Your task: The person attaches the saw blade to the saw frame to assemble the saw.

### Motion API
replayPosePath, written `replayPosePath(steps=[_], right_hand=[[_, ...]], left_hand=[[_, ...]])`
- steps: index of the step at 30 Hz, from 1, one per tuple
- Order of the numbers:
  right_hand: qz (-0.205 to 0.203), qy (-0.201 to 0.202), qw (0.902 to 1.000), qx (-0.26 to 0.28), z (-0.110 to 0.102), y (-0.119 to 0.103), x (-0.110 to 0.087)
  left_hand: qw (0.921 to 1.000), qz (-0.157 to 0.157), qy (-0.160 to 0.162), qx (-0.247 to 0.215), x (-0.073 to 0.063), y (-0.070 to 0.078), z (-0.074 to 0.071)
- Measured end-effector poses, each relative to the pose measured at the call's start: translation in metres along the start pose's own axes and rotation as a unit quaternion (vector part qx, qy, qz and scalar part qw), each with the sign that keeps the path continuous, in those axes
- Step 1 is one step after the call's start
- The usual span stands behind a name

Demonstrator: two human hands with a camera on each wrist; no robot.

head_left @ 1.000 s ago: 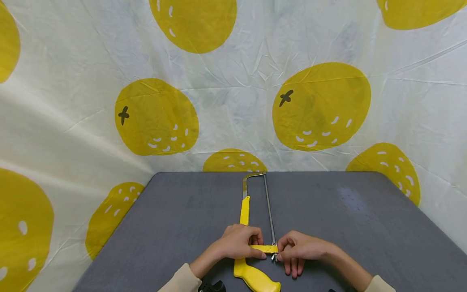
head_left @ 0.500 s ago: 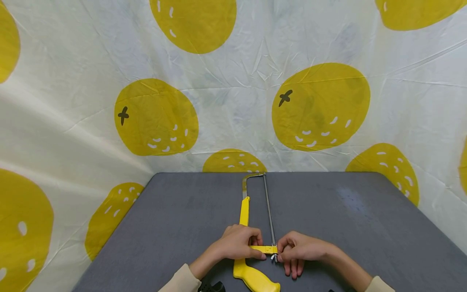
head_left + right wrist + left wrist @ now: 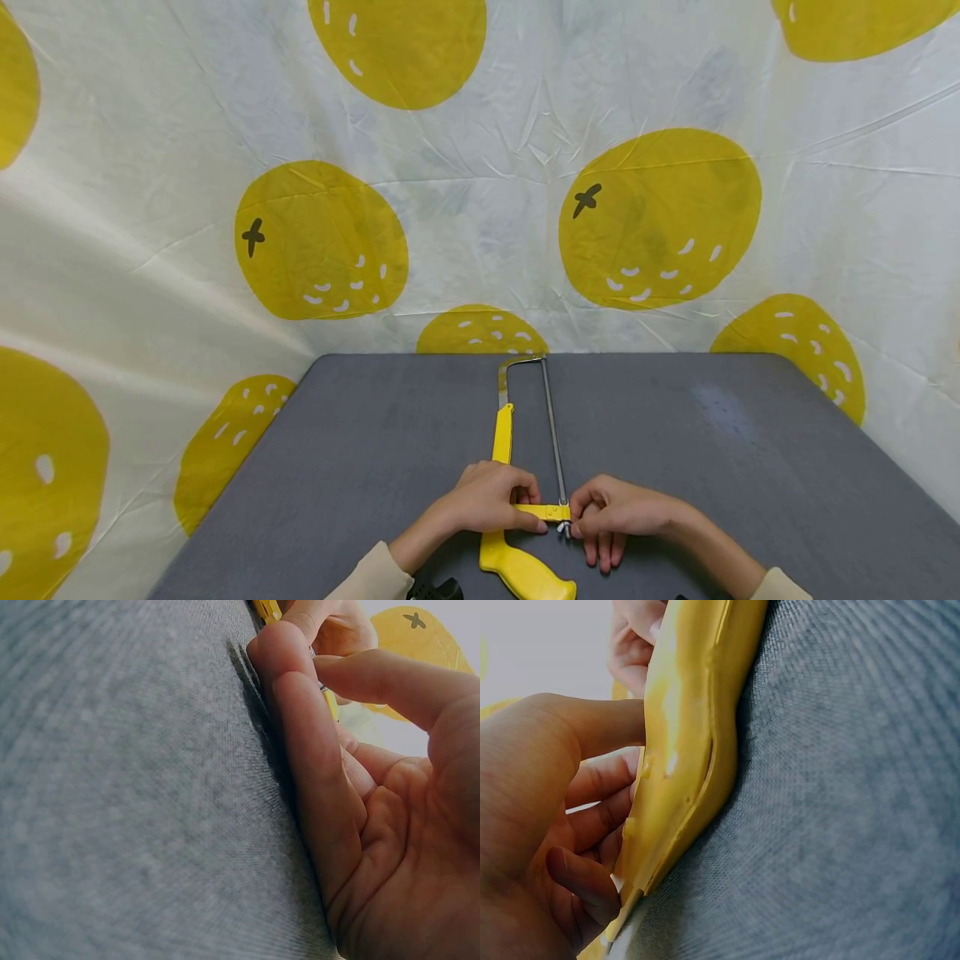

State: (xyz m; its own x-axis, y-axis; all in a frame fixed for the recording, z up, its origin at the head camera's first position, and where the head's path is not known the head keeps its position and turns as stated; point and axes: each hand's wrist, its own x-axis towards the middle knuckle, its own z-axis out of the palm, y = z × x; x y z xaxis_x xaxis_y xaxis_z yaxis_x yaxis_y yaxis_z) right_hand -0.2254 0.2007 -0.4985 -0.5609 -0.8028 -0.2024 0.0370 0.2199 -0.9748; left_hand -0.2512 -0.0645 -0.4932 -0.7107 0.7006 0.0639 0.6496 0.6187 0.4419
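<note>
A yellow-handled hacksaw (image 3: 527,572) lies on the grey table, its steel bow end pointing away and its blade (image 3: 553,425) along the right side. My left hand (image 3: 489,497) grips the yellow frame where the short arm branches off, thumb along that arm. In the left wrist view the yellow handle (image 3: 694,712) runs past the thumb and curled fingers. At the blade's near end sits a silver wing nut (image 3: 564,530), which my right hand (image 3: 628,508) pinches between thumb and index finger. The right hand's other fingers (image 3: 311,742) rest on the table, partly hiding the nut in the right wrist view.
The dark grey table (image 3: 375,433) has a pale smudge at its right rear. A white cloth (image 3: 480,250) printed with big yellow fruits hangs behind and along both sides. A small black object (image 3: 438,588) shows at the near edge beside the left sleeve.
Both hands and the hacksaw stay in place. The wing nut's wings stand at a slightly different angle beside the right fingertips.
</note>
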Motion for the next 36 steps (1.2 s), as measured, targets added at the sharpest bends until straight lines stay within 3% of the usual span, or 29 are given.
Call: replayPosePath(steps=[36], right_hand=[[-0.012, -0.01, 0.9998, 0.01, -0.0018, 0.0001, 0.0002]], left_hand=[[0.9991, 0.042, 0.001, -0.01, -0.0003, -0.0006, -0.0024]])
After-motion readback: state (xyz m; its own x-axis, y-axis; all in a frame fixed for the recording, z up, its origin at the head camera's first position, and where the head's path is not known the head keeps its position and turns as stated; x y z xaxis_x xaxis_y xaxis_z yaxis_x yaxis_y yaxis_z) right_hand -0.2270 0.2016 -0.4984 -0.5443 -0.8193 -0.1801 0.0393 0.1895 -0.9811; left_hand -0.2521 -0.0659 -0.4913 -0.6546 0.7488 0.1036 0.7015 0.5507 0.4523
